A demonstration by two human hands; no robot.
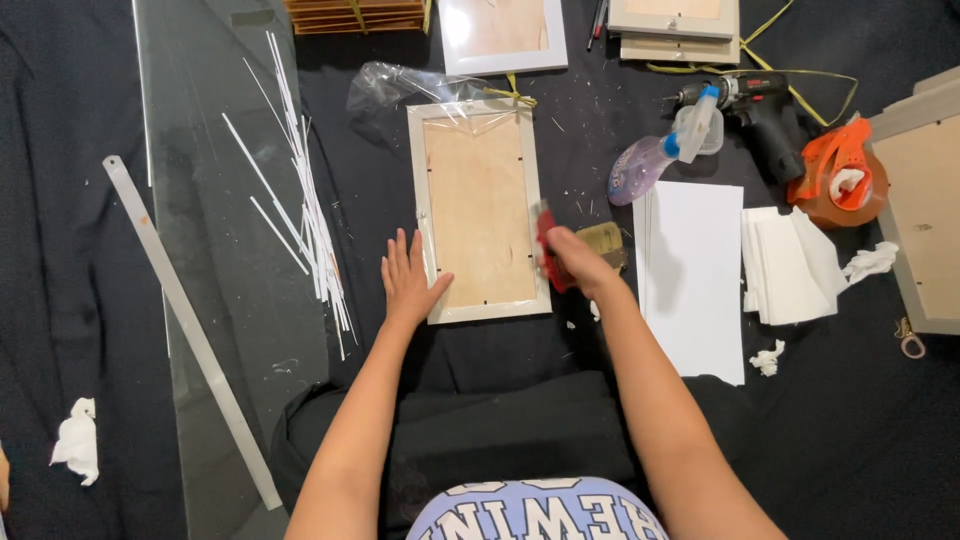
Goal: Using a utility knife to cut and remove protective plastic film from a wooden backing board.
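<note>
Left hand (408,282) lies flat and open, fingers spread, on the black cloth (80,330) against the picture frame (478,210) lying back-up at centre. Right hand (578,258) grips a red tool (545,250) at the frame's right edge; a glass sheet (215,300) lies left, white paper (695,270) right.

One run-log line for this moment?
left hand: flat on picture frame edge | right hand: grips red tool at frame's right edge | spray bottle: lying nearby

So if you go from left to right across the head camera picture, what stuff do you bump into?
Crumpled white tissue → long metal ruler → thin white strips → left hand → picture frame → right hand holding a red tool → spray bottle → white sheets → tape dispenser.
</note>
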